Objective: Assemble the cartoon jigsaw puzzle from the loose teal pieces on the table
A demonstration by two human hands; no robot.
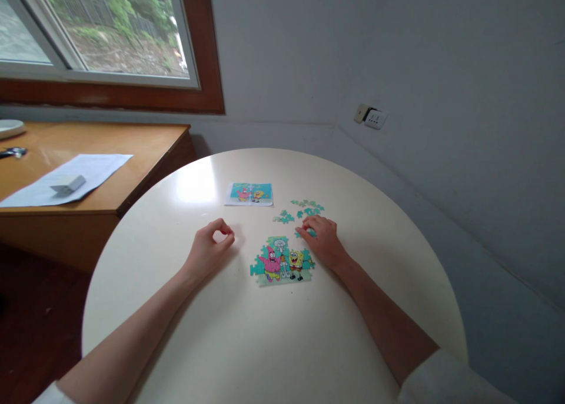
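Note:
A partly joined jigsaw puzzle [282, 261] with pink, yellow and pale cartoon figures on teal lies on the round table [282, 333]. To its left, my left hand [212, 239] hovers close to the tabletop, thumb and forefinger pressed together in a ring; I see nothing between them. My right hand [321, 234] is at the puzzle's upper right, its fingers curled down over a teal puzzle piece [311, 232] that they partly cover. Several loose puzzle pieces [309, 207] lie just beyond that hand, with another small cluster [285, 217] left of them.
Behind the puzzle lies a reference picture card [251, 194]. At the left, a wooden desk [150, 157] holds paper sheets [97, 164] and a small white block [68, 184]. A wall socket [375, 119] is on the right wall, and a window [119, 27] is at upper left.

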